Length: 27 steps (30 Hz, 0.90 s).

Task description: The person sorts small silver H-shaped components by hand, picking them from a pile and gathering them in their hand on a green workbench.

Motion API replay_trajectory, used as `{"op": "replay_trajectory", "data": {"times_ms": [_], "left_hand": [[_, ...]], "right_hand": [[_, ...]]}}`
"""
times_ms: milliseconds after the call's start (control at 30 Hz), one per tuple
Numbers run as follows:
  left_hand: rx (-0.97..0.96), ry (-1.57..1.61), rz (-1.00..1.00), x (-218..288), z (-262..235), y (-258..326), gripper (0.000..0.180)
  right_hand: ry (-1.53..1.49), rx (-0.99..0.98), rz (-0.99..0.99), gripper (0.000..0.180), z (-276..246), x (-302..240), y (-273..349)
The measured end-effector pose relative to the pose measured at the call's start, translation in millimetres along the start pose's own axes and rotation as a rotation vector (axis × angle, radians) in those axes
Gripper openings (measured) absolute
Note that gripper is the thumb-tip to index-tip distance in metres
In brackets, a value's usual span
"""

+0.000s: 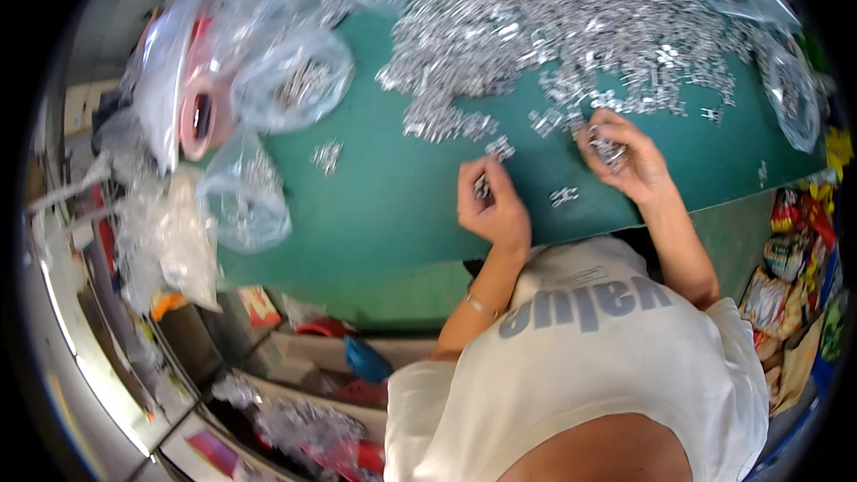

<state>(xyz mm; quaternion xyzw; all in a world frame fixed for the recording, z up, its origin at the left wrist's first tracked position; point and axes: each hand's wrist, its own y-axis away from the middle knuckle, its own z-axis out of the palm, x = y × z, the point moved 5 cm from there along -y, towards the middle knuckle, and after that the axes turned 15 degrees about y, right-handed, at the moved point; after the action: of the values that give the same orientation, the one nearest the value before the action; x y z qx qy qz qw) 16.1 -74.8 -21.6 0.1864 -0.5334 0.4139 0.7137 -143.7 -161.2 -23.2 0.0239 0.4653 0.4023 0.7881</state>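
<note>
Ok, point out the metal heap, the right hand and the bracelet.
Metal heap (571,22): head view, middle of the heap.
Right hand (637,164): head view, middle of the hand.
Bracelet (482,307): head view, middle of its visible band.

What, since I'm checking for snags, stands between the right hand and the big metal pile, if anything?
Nothing visible: the right hand, clasping small metal pieces, is close by the near edge of the pile.

Large grey word (585,307) across white shirt (580,384), upside down in view; print on packets (769,299) too small to read
</note>
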Motion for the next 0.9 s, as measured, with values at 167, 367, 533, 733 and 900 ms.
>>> {"op": "replay_trajectory", "data": {"times_ms": [167,367,533,733,900], "left_hand": [[0.025,0.084,0.036,1,4,-5,0.004],[0.021,0.104,-0.021,4,2,-7,0.003],[0.071,0.247,-0.068,-7,0,-4,0.005],[0.091,0.459,-0.241,-1,-12,2,0.013],[0.061,0.539,-0.341,-1,-26,15,0.022]], "right_hand": [[0.007,0.031,-0.064,0.011,5,5,0],[0.042,-0.056,-0.086,0.020,20,14,2],[0.021,-0.089,-0.043,0.018,25,27,9],[-0.009,-0.070,0.053,0.024,37,37,14],[-0.146,-0.086,0.171,0.028,60,45,21]]}}
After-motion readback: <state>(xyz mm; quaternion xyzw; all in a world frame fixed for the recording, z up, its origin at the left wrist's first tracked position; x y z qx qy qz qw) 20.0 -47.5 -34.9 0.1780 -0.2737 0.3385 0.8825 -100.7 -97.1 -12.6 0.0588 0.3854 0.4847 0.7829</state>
